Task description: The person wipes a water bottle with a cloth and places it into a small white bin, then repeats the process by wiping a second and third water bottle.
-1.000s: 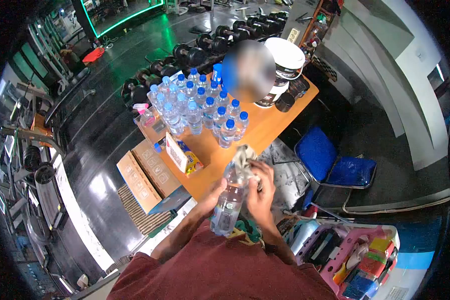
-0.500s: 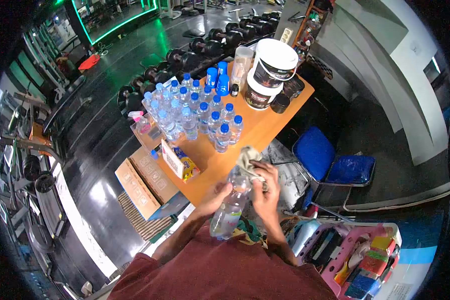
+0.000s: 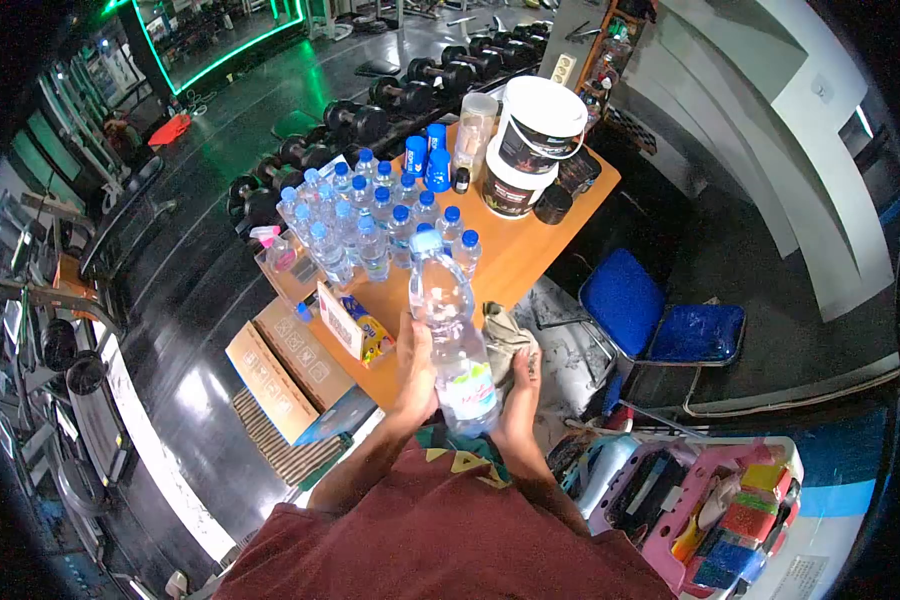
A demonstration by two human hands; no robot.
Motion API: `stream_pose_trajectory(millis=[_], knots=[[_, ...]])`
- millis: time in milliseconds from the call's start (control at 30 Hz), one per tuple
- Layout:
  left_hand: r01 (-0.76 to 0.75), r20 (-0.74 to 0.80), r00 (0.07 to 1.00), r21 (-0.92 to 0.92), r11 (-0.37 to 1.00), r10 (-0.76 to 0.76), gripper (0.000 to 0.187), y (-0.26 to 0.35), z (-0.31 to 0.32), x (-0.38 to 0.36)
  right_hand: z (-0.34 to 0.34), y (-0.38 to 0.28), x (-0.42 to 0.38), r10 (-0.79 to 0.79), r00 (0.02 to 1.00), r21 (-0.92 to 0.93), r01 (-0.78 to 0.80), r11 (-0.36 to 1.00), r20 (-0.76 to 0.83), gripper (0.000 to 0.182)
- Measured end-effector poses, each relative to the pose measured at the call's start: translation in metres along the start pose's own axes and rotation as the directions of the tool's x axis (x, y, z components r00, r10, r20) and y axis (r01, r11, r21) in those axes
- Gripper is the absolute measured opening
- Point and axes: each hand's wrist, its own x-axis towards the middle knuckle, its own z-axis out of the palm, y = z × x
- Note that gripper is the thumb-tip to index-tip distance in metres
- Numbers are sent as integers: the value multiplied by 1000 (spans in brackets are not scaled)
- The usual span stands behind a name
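A large clear plastic bottle (image 3: 444, 300) with a pale blue cap and a green-and-white label stands nearly upright in front of my chest. My left hand (image 3: 416, 372) is closed around its left side. On the bottle's other side, my right hand (image 3: 519, 392) grips a crumpled beige cloth (image 3: 505, 336), partly behind the bottle. Beyond my hands, several small water bottles (image 3: 373, 248) with blue caps are grouped on the wooden table (image 3: 530, 255). Near my left hand lies a yellow-and-blue packet (image 3: 374, 338) by a white card box (image 3: 340, 322).
White tubs (image 3: 543, 108) are stacked at the table's far end, near blue cans (image 3: 437, 170). A cardboard box (image 3: 288, 366) sits at the table's left. To the right are a blue chair (image 3: 625, 300) and a pink basket (image 3: 760, 462) of goods. Dumbbells (image 3: 402, 95) line the background.
The large bottle has risen and its cap now shows above my hands. My right hand with the cloth has moved down from the bottle's top to its right side.
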Motion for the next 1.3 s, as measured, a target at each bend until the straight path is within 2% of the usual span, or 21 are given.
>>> stream_pose_trajectory(millis=[67, 133, 167, 233, 367, 467, 567, 600, 633, 667, 700, 767, 833, 900, 967, 1033, 1100, 1167, 1200, 1233, 1300], knots=[[-129, -17, 991, 130, 983, 132, 55, -4, 3, -1, -2, 11, 6, 289, 956, 367, -285, 885, 46, 36], [-276, 14, 959, 268, 923, 283, 60, -13, 5, -10, -5, 12, 9, 304, 950, 399, -307, 864, 73, 37], [-341, 136, 939, 471, 814, 315, 60, -13, 7, -19, -2, 8, 9, 318, 943, 431, -327, 841, 95, 38], [-358, 246, 932, 501, 788, 266, 66, -11, 14, -29, 6, -2, 4, 312, 946, 422, -317, 849, 82, 38], [-286, 237, 953, 479, 830, 191, 68, -9, 6, -25, 3, 8, 0, 71, 994, 208, -52, 977, -81, 34], [-254, 235, 953, 282, 925, 190, 70, -18, -10, -22, -3, 0, 5, -119, 982, 66, 130, 989, -149, 36], [-254, 239, 957, 412, 875, 165, 69, -21, -24, -19, -8, -23, 6, -271, 958, 21, 274, 961, -97, 38], [-254, 238, 957, 411, 875, 166, 69, -24, -28, -16, -10, -27, 8, -478, 870, -235, 493, 837, 122, 36], [-270, 281, 946, 407, 873, 162, 68, -26, -31, -12, -10, -31, 8, -579, 721, -410, 693, 594, 380, 33], [-284, 324, 933, 401, 871, 155, 67, -28, -32, -10, 2, -46, 2, -447, 699, -460, 709, 534, 559, 21], [-281, 324, 934, 401, 872, 152, 67, -25, -25, -11, 19, -60, -1, -367, 633, -534, 773, 342, 682, 17], [-71, 185, 982, 173, 982, 39, 66, -14, -4, -15, 15, -51, -5, -364, 567, -520, 823, 227, 739, 20], [-82, 153, 986, 151, 985, 59, 66, -8, -6, -13, 9, -47, -13, -327, 526, -490, 850, 192, 785, 21], [307, 163, 944, -117, 945, -286, 65, -6, -29, -8, -2, -40, -23, -284, 485, -458, 875, 158, 827, 24], [323, 125, 943, -137, 936, -308, 67, 11, -23, -13, -13, -30, -29, -286, 388, -335, 917, 216, 876, 26], [325, -72, 943, -26, 945, -326, 81, 12, -21, -7, -25, -23, -26, -257, 385, -302, 902, 308, 887, 23], [314, -50, 948, 6, 949, -313, 80, 6, -31, -5, -49, 6, -14, -318, 528, -93, 612, 786, 787, 18], [370, -53, 929, 68, 927, -367, 77, 2, -33, -8, -56, -14, -20, -369, 694, -500, 710, 496, 618, 16], [398, -25, 917, 15, 917, -397, 76, -2, -34, -11, -39, -21, -17, -378, 811, -450, 569, 688, 447, 18], [426, 6, 905, -37, 904, -426, 74, -7, -36, -13, -23, -26, -11, -385, 841, -439, 531, 725, 381, 19], [414, 55, 910, -92, 905, -411, 70, -16, -31, -14, 6, -41, 2, -343, 816, -540, 569, 620, 465, 18]])
